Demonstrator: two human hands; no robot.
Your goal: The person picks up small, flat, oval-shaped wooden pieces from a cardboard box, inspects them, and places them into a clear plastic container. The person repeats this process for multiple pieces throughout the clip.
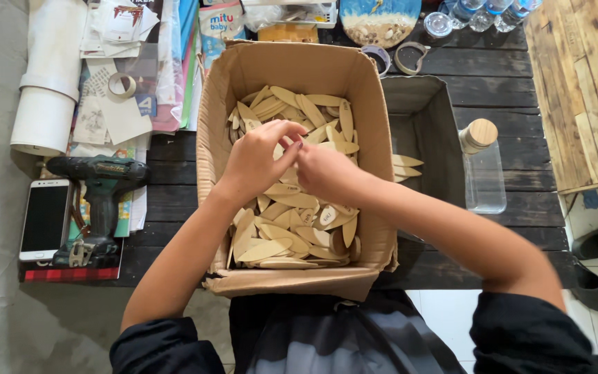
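My left hand (254, 163) and right hand (323, 172) meet over the cardboard box (219, 104) on the counter (513, 90). The fingers of both hands are closed narrow on one wooden piece (279, 151), just above the heap of wooden pieces (292, 228) filling the box. To do this step well, I judge: pinch the edges only, lift straight up, keep neighbouring pieces undisturbed.

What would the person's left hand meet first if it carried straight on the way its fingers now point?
The left hand points right, fingertips bent toward the right hand over the cardboard box. Going on, it would probably meet that hand's fingers first, which look about touching already; depth is unclear, so the wooden pieces beneath might come first.
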